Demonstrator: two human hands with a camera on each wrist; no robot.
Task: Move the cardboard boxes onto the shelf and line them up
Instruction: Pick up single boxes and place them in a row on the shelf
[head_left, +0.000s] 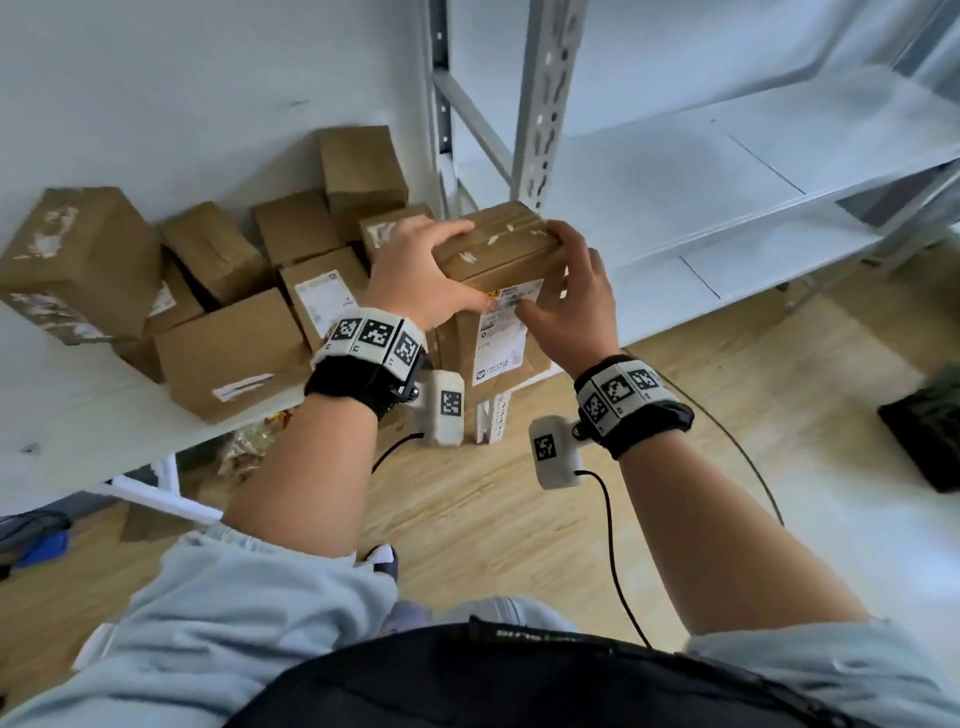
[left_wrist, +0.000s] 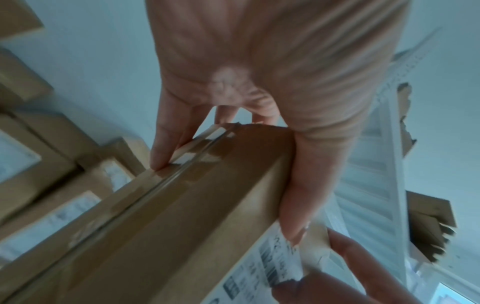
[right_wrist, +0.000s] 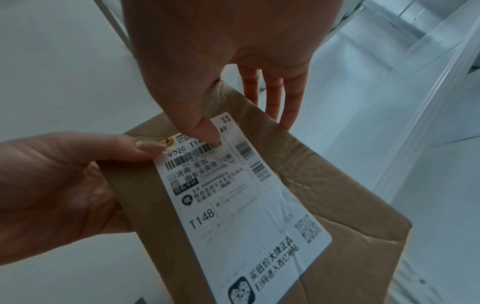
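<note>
Both hands, left hand (head_left: 415, 270) and right hand (head_left: 576, 296), clamp upright box (head_left: 498, 270); empty shelf (head_left: 727, 171) lies right, right hand nearer.

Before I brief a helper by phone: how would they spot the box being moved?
Start at the grey metal shelf; left of its upright sits a pile of cardboard boxes. The held box, gripped by both hands, is between them, showing a "T148" label.

box (left_wrist: 166, 236) blurred (left wrist), bottom cut off.

wood floor (head_left: 649, 467) | dark bag (head_left: 930, 431) | white table (head_left: 78, 415)
</note>
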